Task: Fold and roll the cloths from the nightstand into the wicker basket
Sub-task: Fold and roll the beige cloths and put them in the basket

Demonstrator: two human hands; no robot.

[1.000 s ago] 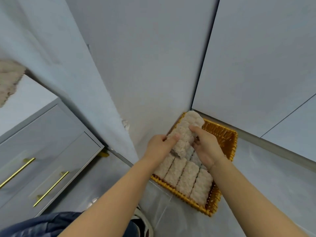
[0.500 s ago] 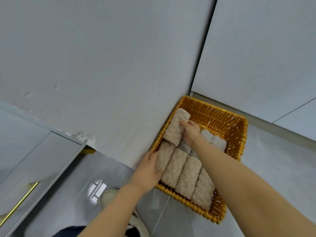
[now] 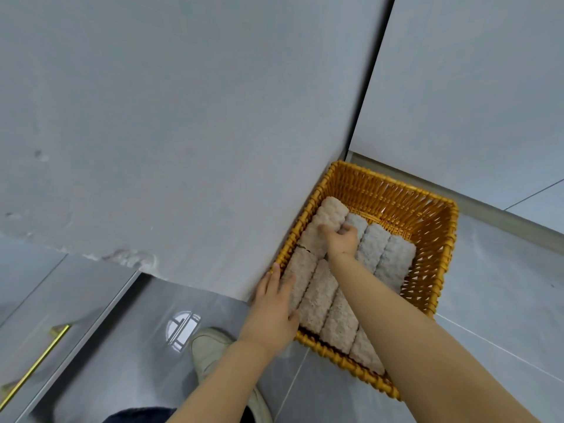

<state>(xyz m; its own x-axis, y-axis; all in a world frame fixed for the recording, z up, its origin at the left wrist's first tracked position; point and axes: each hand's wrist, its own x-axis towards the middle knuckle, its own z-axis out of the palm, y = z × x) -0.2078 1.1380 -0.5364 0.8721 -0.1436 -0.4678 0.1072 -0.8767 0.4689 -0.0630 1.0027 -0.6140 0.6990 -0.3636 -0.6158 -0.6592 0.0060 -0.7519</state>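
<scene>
Your right hand (image 3: pixel 341 239) is gripping the rolled cloth (image 3: pixel 325 227) with curled fingers and is setting it into the far row of the wicker basket (image 3: pixel 439 248), against the wall-side rim; the roll is lying tilted, its far end raised, so it is not seated yet; your left hand (image 3: pixel 274 309) is resting with straight fingers on the first roll of the near row (image 3: pixel 297 274), only pressing, not clasping; the basket is standing on the tiled floor (image 3: pixel 503 300) in the corner, touching the wall (image 3: pixel 183 148), and three other rolls (image 3: pixel 381 257) are filling the far row beside your hand; the risk, I think, is this: if you are letting go while the roll is still slanted, it may loosen and unroll, or climb onto the neighbour; pushing it hard into the narrow gap may also be disturbing the rolls below your left hand
</scene>
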